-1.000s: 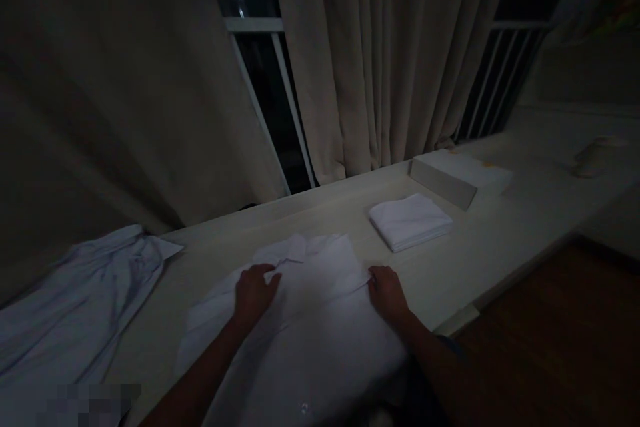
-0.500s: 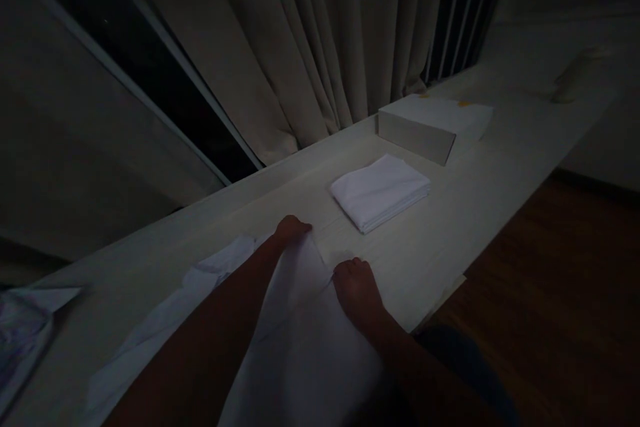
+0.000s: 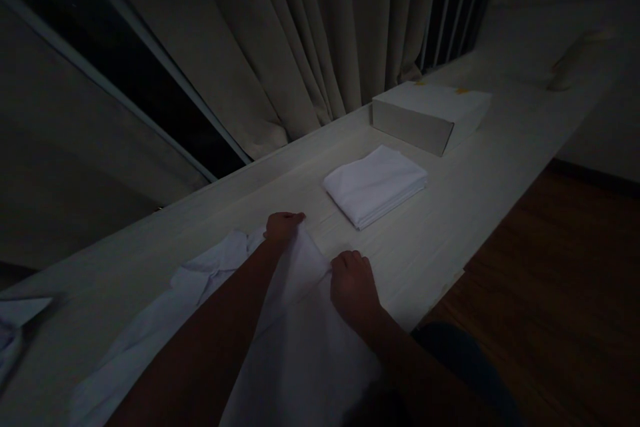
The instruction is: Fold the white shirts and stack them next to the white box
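On the table (image 3: pixel 450 213), left hand (image 3: pixel 281 227) and right hand (image 3: pixel 353 283) pinch a white shirt's (image 3: pixel 295 347) edge, fingers clenched, keeping it flat; folded cloth (image 3: pixel 375 185) lies at two o'clock.

A long pale wood-grain table (image 3: pixel 450 213) runs along the curtained window. Spread across its near end lies a white shirt (image 3: pixel 300 347), part draped over the front edge. Just beyond it sits a neatly folded white cloth stack (image 3: pixel 375 185), and further back a closed white box (image 3: pixel 430 115). At far left, a corner of another pale garment (image 3: pixel 15 327).
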`<state>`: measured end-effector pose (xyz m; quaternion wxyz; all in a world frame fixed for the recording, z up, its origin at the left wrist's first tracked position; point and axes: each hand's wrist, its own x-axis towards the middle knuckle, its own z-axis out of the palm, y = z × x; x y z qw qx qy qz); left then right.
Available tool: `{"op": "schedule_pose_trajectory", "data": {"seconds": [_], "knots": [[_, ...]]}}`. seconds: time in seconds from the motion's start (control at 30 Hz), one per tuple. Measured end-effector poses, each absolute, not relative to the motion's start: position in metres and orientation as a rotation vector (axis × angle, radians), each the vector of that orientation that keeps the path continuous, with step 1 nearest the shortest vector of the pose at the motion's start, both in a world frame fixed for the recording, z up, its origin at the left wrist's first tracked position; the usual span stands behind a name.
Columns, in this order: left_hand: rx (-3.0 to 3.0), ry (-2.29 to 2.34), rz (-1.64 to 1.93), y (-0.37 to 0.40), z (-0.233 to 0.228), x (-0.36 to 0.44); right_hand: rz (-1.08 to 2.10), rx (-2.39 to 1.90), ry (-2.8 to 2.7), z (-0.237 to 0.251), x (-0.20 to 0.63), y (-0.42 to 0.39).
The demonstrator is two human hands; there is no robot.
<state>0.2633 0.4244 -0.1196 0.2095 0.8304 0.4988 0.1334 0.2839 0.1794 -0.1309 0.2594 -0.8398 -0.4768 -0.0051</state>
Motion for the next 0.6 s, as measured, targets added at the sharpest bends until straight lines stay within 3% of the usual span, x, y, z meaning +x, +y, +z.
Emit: {"op": "schedule_pose_trajectory", "data": {"seconds": [0.2, 0.37, 0.6], "knots": [[2.530, 1.098, 0.500, 0.405, -0.102, 0.231, -0.088, -1.960, -1.437, -0.119, 0.270, 0.183], [2.889, 0.547, 0.131, 0.382, -0.127, 0.184, 0.036, -2.018, -1.532, -0.133, 0.242, 0.185], [3.032, 0.654, 0.058, 0.390, -0.146, 0.186, 0.111, -2.138, -1.421, -0.145, 0.243, 0.174]]}}
